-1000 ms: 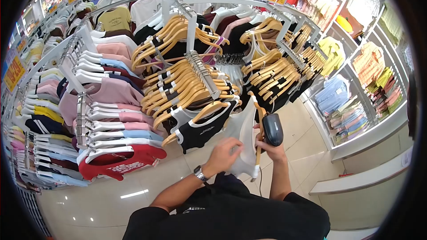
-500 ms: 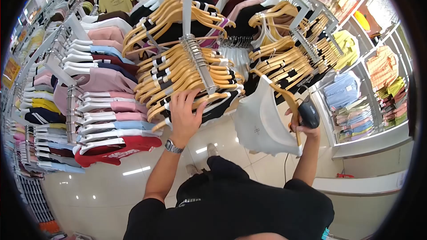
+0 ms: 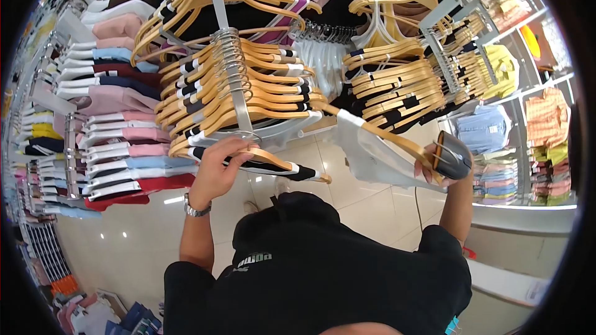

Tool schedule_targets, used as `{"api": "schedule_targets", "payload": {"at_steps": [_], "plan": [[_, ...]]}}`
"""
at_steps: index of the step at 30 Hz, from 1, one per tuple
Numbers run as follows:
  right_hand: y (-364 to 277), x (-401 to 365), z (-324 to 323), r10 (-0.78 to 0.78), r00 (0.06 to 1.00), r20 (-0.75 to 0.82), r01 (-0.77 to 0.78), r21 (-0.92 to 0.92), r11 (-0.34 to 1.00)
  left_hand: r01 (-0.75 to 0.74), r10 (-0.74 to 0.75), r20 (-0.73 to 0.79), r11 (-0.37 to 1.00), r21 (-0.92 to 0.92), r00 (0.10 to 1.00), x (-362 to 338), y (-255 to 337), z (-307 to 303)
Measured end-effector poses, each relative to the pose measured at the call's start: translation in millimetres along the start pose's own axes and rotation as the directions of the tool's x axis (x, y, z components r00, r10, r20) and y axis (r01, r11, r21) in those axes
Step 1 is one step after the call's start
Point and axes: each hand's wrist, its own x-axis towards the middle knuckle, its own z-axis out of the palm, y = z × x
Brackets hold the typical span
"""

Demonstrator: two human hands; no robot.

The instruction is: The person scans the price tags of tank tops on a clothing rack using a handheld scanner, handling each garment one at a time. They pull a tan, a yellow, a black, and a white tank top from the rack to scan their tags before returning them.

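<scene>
My left hand (image 3: pixel 218 166) is closed around the top of the front wooden hanger (image 3: pixel 273 160), which carries a black and white garment (image 3: pixel 282 172). This hanger is at the near end of the metal rail (image 3: pixel 237 102), a little apart from the row behind. At the right, my right hand (image 3: pixel 428 164) grips a dark handheld device like a barcode scanner (image 3: pixel 452 155) together with another wooden hanger (image 3: pixel 385 138). From that hanger hangs a white sleeveless top (image 3: pixel 372 160), tilted and seen partly edge-on. A thin cable (image 3: pixel 418 208) hangs below the right hand.
Several wooden hangers (image 3: pixel 217 96) crowd the rail ahead, with more on a rack (image 3: pixel 403 87) to the right. Pastel shirts (image 3: pixel 133 133) on white hangers line the left. Wall shelving at the right holds a blue shirt (image 3: pixel 484 129). Tiled floor (image 3: pixel 347 205) lies below.
My left hand has gone from resting on the hangers to gripping the front one, now separated towards me. The right hand has shifted right, turning the white top more edge-on. The view has moved too.
</scene>
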Motion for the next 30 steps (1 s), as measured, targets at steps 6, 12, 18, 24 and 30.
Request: {"api": "schedule_targets", "payload": {"at_steps": [6, 12, 18, 24, 30], "plan": [[-52.3, 32.6, -26.6, 0.392, 0.860, 0.328, -0.330, -0.230, 0.916, 0.086, -0.084, -0.032, 0.996, 0.036, 0.996, -2.7, 8.8, 3.0], [-44.0, 96.3, -25.5, 0.369, 0.767, 0.525, -0.183, -0.371, 0.910, 0.057, -0.053, -0.059, 0.997, 0.059, 0.997, -10.7, 17.7, 5.6], [4.3, 165.7, -21.0, 0.195, 0.797, 0.571, -0.157, -0.116, 0.981, 0.065, -0.063, -0.068, 0.997, 0.036, 0.996, -12.4, 27.8, 8.2], [23.5, 234.2, 0.7, 0.260, 0.825, 0.501, -0.236, -0.112, 0.965, 0.019, -0.007, -0.105, 0.994, 0.112, 0.994, -15.0, 24.6, 6.1], [41.7, 293.1, 19.9, 0.291, 0.743, 0.602, -0.233, -0.175, 0.957, 0.000, 0.036, -0.156, 0.974, 0.226, 0.987, -15.1, 25.5, 5.9]]}}
